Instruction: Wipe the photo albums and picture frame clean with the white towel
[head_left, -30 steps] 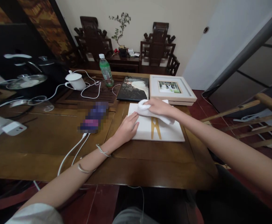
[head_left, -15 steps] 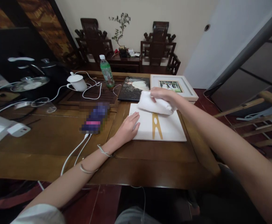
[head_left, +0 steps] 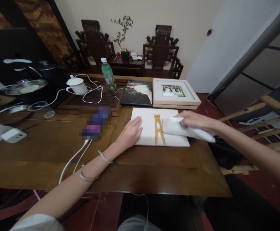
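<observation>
A white board with a gold clothespin-like figure (head_left: 152, 128) lies flat on the brown wooden table (head_left: 58, 150). My left hand (head_left: 130, 134) rests open and flat on the board's near left corner. My right hand (head_left: 194, 121) is closed on a white cloth (head_left: 178, 128), which presses on the right half of the board, just right of the gold figure.
Behind the board lie a dark photo print (head_left: 137, 93) and a white picture frame (head_left: 175, 93). A green bottle (head_left: 108, 74), a white teapot (head_left: 76, 86) with white cables and a blurred purple object (head_left: 96, 123) sit left. Chairs stand at the wall.
My right hand carried the white cloth from the board's far left corner across to its right side, uncovering the gold figure. My left hand stayed in place.
</observation>
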`<state>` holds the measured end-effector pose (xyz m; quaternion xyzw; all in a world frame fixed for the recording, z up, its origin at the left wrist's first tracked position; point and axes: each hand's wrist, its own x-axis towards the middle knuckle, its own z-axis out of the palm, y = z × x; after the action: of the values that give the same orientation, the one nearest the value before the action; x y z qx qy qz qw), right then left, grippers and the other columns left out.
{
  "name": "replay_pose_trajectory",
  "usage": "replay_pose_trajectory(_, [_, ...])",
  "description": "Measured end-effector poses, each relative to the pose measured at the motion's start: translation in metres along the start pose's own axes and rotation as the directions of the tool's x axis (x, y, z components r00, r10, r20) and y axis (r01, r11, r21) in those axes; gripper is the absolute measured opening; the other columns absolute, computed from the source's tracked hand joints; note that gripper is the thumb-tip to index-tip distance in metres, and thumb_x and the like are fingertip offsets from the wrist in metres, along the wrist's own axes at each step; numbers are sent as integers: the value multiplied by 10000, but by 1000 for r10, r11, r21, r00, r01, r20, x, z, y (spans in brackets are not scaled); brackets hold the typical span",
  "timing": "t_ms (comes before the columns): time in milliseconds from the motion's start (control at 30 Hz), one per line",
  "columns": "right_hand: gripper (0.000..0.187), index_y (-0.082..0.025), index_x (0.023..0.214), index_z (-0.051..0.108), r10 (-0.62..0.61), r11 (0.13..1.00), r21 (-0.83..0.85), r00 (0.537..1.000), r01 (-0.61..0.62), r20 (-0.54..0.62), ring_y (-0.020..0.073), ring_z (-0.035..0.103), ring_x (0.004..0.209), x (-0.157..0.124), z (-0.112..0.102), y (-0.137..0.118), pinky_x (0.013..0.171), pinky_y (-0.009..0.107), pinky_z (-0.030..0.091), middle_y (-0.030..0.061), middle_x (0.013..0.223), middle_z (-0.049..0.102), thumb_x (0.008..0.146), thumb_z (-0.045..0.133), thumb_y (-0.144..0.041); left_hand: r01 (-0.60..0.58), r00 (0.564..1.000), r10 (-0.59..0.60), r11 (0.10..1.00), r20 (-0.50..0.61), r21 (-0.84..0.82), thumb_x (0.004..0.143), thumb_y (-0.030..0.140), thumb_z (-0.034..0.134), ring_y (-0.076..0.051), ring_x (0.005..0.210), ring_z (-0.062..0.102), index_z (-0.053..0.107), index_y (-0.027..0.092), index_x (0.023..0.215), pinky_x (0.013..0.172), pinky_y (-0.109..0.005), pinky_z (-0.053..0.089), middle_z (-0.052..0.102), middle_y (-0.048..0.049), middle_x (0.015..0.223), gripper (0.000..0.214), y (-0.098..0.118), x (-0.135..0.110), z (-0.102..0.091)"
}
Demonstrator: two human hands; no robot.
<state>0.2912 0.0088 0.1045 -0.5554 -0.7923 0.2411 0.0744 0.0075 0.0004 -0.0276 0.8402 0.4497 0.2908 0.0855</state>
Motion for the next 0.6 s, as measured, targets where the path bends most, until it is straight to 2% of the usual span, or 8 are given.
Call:
replay_pose_trajectory(133, [441,-212,1011,700,-161,982,-84,984,168,79,252,610,928,-49,19,-1,815,356,478,57,996,695,651,450,-159,14,999,-14,1000,33,5,913,200,406,-287,1349,392,494,67,1292,1104,-532,330,475,-207,1402,411,1,1,-1])
replay_pose_trajectory(233, [485,-226,1030,696,-225,964,-129,972,232,67,246,604,941,-61,25,-2,831,349,465,42,990,694,645,422,-121,20,996,-21,1000,88,12,920,201,391,-294,1366,361,481,77,1303,1115,-546,299,447,-203,1424,413,2,3,-3])
replay_pose_trajectory(333, [445,-214,948,687,-292,944,-153,956,294,31,229,601,871,-43,23,1,796,335,453,36,901,684,635,400,-81,31,991,-33,999,127,17,923,205,383,-289,1383,331,465,104,1320,1130,-550,259,425,-187,1445,417,2,4,-5])
replay_pose_trajectory(467, [340,-190,834,626,-334,917,-192,937,349,104,222,581,775,3,13,12,740,342,446,42,789,633,607,416,-47,42,992,-42,999,119,5,927,214,378,-274,1387,326,454,128,1330,1135,-537,244,422,-177,1450,419,1,4,-5])
replay_pose_trajectory(533, [345,-182,874,605,-332,904,-250,938,346,99,253,582,868,22,12,18,779,373,452,79,909,628,594,457,-45,42,992,-41,999,119,-2,928,215,378,-275,1388,324,450,122,1333,1133,-542,243,418,-182,1452,422,0,3,-5])
replay_pose_trajectory(600, [370,-173,897,597,-347,891,-280,934,358,87,296,546,1053,34,17,24,869,411,444,129,1117,584,570,496,-34,39,992,-38,999,121,-6,928,214,379,-280,1389,322,447,113,1336,1131,-548,243,413,-190,1454,426,-1,3,-5])
